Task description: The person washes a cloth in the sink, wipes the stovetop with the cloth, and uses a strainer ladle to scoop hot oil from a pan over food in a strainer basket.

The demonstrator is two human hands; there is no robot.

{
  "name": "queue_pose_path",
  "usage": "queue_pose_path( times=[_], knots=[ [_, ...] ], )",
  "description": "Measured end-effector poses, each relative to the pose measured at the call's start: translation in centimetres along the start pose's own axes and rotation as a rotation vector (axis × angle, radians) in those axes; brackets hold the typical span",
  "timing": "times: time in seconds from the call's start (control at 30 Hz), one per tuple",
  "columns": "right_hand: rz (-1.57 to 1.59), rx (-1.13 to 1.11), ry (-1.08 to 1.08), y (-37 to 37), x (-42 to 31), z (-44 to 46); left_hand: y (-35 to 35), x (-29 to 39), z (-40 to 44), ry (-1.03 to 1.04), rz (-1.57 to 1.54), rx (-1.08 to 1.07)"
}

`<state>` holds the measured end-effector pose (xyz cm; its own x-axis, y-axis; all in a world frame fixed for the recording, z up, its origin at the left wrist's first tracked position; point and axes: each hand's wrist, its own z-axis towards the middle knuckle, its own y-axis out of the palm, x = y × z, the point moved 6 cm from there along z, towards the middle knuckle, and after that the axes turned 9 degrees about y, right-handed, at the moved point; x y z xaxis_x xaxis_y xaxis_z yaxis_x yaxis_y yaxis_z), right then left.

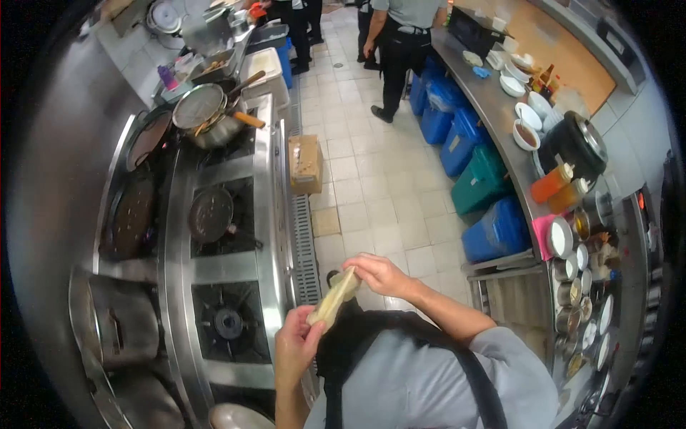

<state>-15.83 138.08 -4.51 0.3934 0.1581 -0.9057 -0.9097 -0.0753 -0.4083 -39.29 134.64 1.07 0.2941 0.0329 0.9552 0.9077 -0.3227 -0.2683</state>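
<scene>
Stretched at a slant in front of my apron is a long, pale yellowish folded piece (334, 299), soft-looking and thin at its upper tip. I cannot make out whether it is a cloth, a wrapper or food. My left hand (296, 339) pinches its lower end between thumb and fingers. At the upper end, my right hand (379, 273) grips the tip with its fingers closed. Both hands are held in the air over the floor, just right of the stove edge.
On the left, the stove (236, 268) carries a small frying pan (211, 214), a pot with a strainer (199, 106) and a large pot (123, 322). A cardboard box (306, 164) stands beside it. Bins (486, 179) line the right counter, crowded with bowls and sauce bottles. A person (404, 50) stands ahead.
</scene>
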Motion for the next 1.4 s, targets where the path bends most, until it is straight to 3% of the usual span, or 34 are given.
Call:
queue_pose_path(
  times=[0.13,0.2,0.27,0.33,0.47,0.53,0.57,0.6,0.67,0.73,0.77,0.8,0.83,1.0,1.07,1.13,1.2,1.27,1.3,1.37,1.4],
  knots=[
    [0.08,-0.004,0.061,-0.9,0.7,6.3,-2.9,-4.0,6.5,-0.141,0.077,-0.211],
    [0.128,-0.035,0.062,-1.5,-0.2,9.1,-4.1,-4.5,10.2,-0.001,0.102,-0.108],
    [0.195,-0.095,0.058,-1.8,-1.6,11.8,-3.7,-3.7,14.4,0.06,0.197,-0.14],
    [0.264,-0.081,0.081,-2.7,-2.4,14.0,-1.9,-1.0,18.6,0.392,0.294,-0.103],
    [0.192,0.084,-0.112,-7.2,-5.3,17.2,3.0,-3.9,26.9,0.511,0.35,-0.189],
    [0.137,0.211,-0.198,-9.8,-5.9,17.9,4.0,-3.5,30.6,0.391,0.168,-0.19],
    [0.133,0.22,-0.198,-10.7,-5.0,18.0,4.2,-3.7,31.3,0.165,-0.015,-0.224],
    [0.147,0.217,-0.116,-11.5,-3.1,18.0,4.8,-3.6,32.2,0.171,-0.014,-0.223],
    [0.159,0.204,-0.047,-13.3,-0.3,18.2,6.0,-4.6,34.0,-0.111,-0.813,-0.105],
    [-0.042,0.186,0.047,-14.6,2.1,18.0,6.1,-2.7,35.2,-0.118,-0.903,-0.054],
    [-0.032,0.159,0.044,-14.8,2.9,17.7,6.1,-1.2,35.5,-0.099,-0.951,-0.041],
    [0.127,0.149,0.178,-15.2,4.6,17.4,6.0,-0.3,35.7,-0.077,-1.002,-0.003],
    [0.28,0.112,0.315,-15.4,6.5,17.9,5.9,0.2,36.2,-0.027,-0.93,-0.041],
    [0.4,-0.286,0.249,-14.6,9.0,24.4,6.5,1.3,35.8,0.031,-0.781,0.396],
    [0.285,-0.501,0.121,-13.7,7.5,27.1,7.1,1.1,36.0,0.065,-0.759,0.51],
    [0.29,-0.616,0.097,-12.2,7.5,29.0,7.2,0.9,35.8,0.051,-0.659,0.573],
    [0.127,-0.689,-0.088,-10.2,6.8,30.4,6.8,0.7,35.8,0.073,-0.554,0.614],
    [0.193,-0.659,-0.037,-8.3,8.3,30.6,6.4,0.3,36.2,0.143,-0.156,0.441],
    [0.247,-0.575,0.027,-7.8,9.6,31.0,5.0,0.4,36.1,0.132,-0.156,0.475],
    [0.345,-0.541,0.079,-7.0,12.0,31.4,4.3,1.7,36.8,0.194,-0.202,0.204],
    [0.441,-0.473,0.149,-7.2,13.0,31.9,3.7,1.3,36.8,0.186,-0.214,0.229]
  ],
)
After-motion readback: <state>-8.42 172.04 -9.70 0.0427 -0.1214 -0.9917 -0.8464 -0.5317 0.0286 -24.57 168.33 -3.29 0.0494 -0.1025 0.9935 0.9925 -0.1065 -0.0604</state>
